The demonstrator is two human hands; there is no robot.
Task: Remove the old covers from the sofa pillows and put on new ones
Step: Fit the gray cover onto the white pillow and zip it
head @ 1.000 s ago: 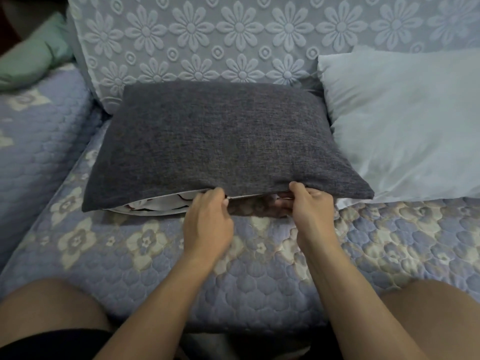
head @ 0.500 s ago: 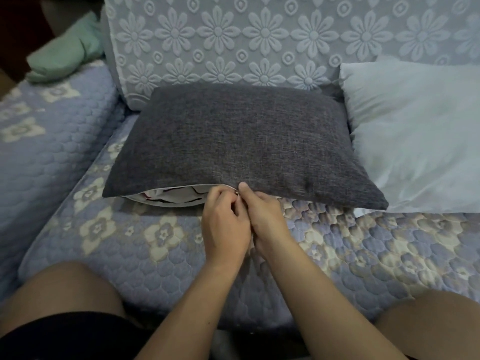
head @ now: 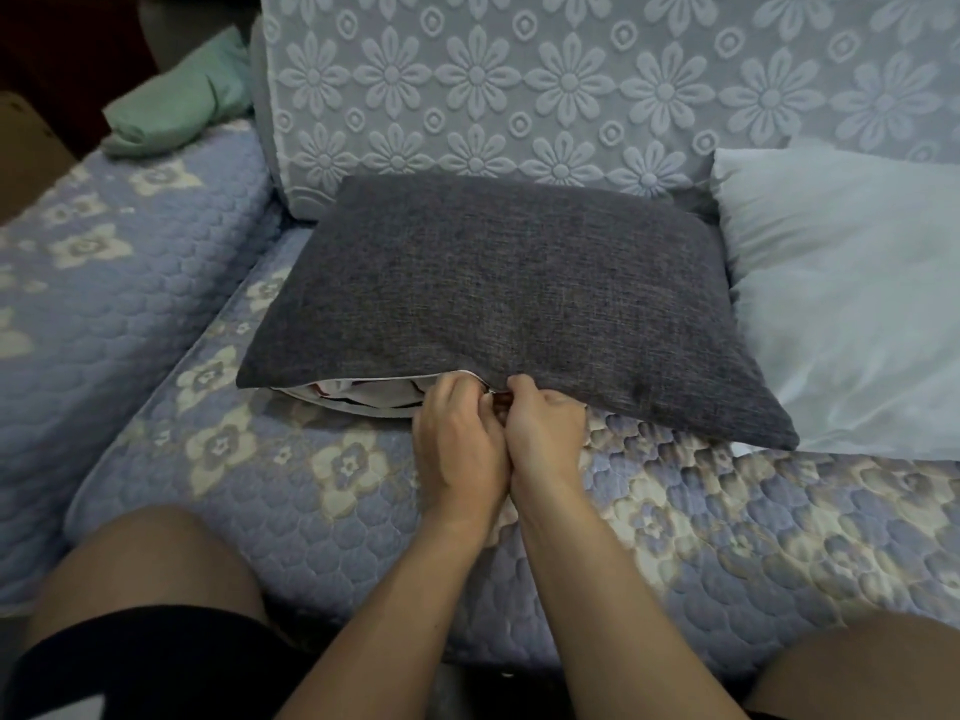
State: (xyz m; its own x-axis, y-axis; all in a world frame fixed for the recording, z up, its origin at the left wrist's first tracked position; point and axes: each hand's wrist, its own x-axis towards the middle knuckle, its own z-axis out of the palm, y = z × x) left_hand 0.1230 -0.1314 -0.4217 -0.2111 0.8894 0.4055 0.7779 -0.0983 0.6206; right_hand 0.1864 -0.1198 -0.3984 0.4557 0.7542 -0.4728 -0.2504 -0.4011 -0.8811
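Grey cover (head: 498,298): coarse woven cloth, matt. Sofa seat (head: 291,491): quilted cloth. Backrest throw (head: 519,85): embossed floral fabric. White pillow (head: 852,304): smooth cloth.

Dim room, soft even light. Sofa seat (head: 311,511) across the lower and middle frame, covered in a quilted blue-lilac spread with cream flowers. Same quilted cover on the armrest (head: 104,283) at left. Backrest (head: 519,80) along the top, draped in pale lace-like fabric with raised daisy pattern. Folded mint-green cloth (head: 176,106) at upper left, lying on top of the armrest. Dark corner (head: 62,39) at far upper left behind it, details too dark to tell.
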